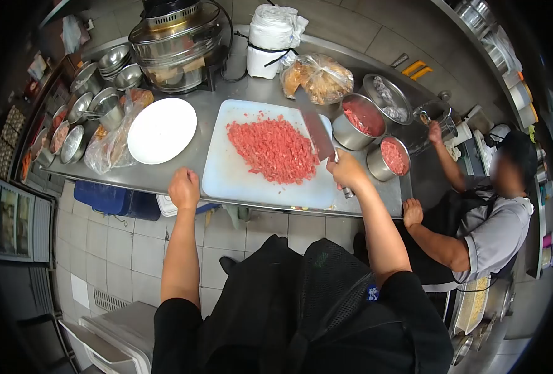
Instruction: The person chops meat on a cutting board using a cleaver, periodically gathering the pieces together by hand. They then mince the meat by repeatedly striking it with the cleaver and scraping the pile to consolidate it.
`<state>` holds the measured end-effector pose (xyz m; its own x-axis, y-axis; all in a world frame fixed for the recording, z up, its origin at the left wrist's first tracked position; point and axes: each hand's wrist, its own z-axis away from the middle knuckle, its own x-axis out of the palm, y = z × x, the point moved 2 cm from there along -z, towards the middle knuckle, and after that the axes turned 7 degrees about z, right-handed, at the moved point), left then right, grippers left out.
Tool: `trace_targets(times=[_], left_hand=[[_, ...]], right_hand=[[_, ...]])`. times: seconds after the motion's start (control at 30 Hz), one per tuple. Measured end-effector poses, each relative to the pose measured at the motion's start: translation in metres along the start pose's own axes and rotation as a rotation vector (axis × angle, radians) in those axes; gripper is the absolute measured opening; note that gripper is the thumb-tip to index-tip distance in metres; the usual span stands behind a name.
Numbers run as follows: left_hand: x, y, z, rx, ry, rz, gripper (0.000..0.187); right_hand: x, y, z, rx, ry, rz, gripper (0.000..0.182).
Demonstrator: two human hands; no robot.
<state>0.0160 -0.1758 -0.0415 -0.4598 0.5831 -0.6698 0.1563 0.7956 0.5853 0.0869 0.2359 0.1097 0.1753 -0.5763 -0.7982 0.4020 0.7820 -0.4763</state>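
My right hand point(346, 169) is wrapped round the handle of a cleaver point(317, 128). The cleaver's broad blade is tilted along the right side of a white cutting board point(220, 177). A flat heap of chopped red meat point(270, 148) covers the middle of the board, just left of the blade. My left hand point(184, 188) is closed in a fist at the front edge of the steel table, left of the board and below a white plate point(162, 131). Nothing shows in its fingers. Right of the board stand two metal pots holding red meat, a larger pot point(357, 138) and a smaller pot point(381, 169).
A bag of browned food point(317, 78), a white wrapped bundle point(273, 40) and a countertop oven point(177, 47) line the back. Metal bowls point(114, 59) and a plastic bag point(105, 149) sit at left. A co-worker point(495, 218) stands close on my right.
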Motion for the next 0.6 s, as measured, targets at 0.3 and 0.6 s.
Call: trace_targets(times=[0.3, 0.6], left_hand=[[0.000, 0.002, -0.001, -0.012, -0.003, 0.002, 0.008], [-0.001, 0.002, -0.002, -0.021, -0.011, -0.014, 0.008]], right_hand=[[-0.001, -0.009, 0.008, -0.014, -0.014, -0.043, 0.031], [-0.005, -0.026, 0.019, 0.007, -0.047, -0.013, 0.039]])
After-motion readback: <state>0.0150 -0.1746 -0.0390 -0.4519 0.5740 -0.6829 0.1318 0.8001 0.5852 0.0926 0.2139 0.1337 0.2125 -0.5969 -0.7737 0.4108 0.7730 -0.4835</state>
